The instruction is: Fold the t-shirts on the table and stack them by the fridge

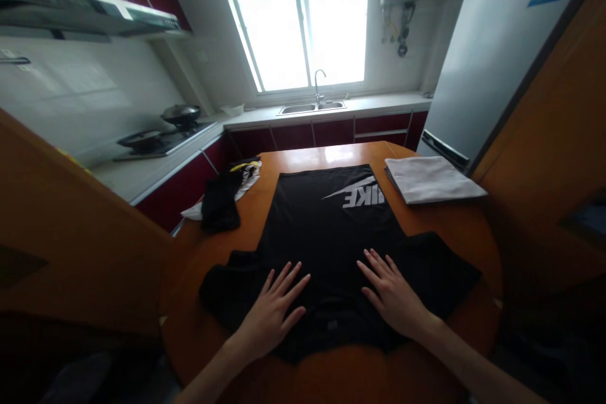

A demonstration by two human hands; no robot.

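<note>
A black T-shirt (326, 227) with a white logo lies spread on the round wooden table (326, 379). Its neck end is toward me, its hem toward the window, and its sleeves stretch out to both sides. My left hand (274, 312) rests flat on the shirt's left part, fingers spread. On the right part, below the logo, my right hand (391, 293) lies flat with its fingers apart. Neither hand grips the fabric.
Folded light grey cloth (433, 178) lies at the table's back right. Black clothing (221, 202) and white-and-yellow fabric are bunched at the back left. Beyond the table are a counter with a sink (312, 108), a stove with pans (182, 115) and a fridge (487, 57).
</note>
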